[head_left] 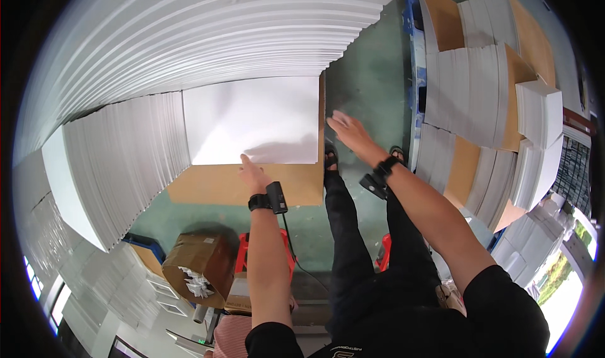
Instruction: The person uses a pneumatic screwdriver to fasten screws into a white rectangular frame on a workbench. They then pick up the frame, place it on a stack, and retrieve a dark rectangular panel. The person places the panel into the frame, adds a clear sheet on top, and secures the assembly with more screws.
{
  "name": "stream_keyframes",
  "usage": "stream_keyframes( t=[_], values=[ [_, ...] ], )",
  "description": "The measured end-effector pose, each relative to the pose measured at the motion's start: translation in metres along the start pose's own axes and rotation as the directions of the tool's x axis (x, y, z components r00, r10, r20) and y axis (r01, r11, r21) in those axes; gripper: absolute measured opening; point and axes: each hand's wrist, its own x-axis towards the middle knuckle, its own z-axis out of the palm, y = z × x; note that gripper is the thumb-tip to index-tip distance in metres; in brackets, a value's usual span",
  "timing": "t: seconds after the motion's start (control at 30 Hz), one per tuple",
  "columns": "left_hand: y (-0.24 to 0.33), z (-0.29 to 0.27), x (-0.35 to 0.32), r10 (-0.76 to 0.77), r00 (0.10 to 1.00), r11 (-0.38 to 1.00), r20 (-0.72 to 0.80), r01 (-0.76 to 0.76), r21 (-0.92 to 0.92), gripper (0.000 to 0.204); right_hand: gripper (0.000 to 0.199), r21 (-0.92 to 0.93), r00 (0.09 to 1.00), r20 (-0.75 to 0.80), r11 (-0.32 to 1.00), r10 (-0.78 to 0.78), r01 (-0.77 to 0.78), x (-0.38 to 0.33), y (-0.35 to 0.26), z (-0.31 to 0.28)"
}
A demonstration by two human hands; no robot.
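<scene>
A flat white sheet or board (252,115) lies on a brown cardboard layer (252,184) in front of me. My left hand (253,176) is at the sheet's near edge, one finger stretched out to its rim; it grips nothing that I can see. Past the right side of the sheet, my right hand (350,134) hangs apart from it over the floor. Its fingers point left and are slightly blurred, with nothing visible in them. Each wrist wears a black strap with a small black device.
Tall stacks of white boards rise at the far side (220,30) and left (126,156). On the right, more white and brown stacks (469,93) stand by a blue pallet (416,87). An open carton (205,266) and a red stool (242,251) are nearer me.
</scene>
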Motion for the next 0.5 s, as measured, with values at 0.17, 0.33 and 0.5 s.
stream_keyframes(
  t=[0.17, 0.33, 0.5],
  values=[
    [-0.017, -0.017, 0.045, 0.086, 0.984, 0.961, 0.154, -0.041, -0.272, 0.054, 0.085, 0.114, 0.967, 0.248, 0.989, 0.059, -0.09, 0.025, -0.039, 0.029],
    [-0.016, -0.013, 0.053, 0.082, 0.974, 0.951, 0.212, -0.013, -0.308, 0.038, 0.099, 0.172, 0.959, 0.244, 0.967, 0.144, -0.189, 0.027, -0.055, 0.035],
    [-0.02, -0.01, 0.056, 0.077, 0.97, 0.953, 0.23, -0.005, -0.302, 0.036, 0.102, 0.194, 0.946, 0.304, 0.965, 0.109, -0.174, 0.025, -0.058, 0.028]
  ],
)
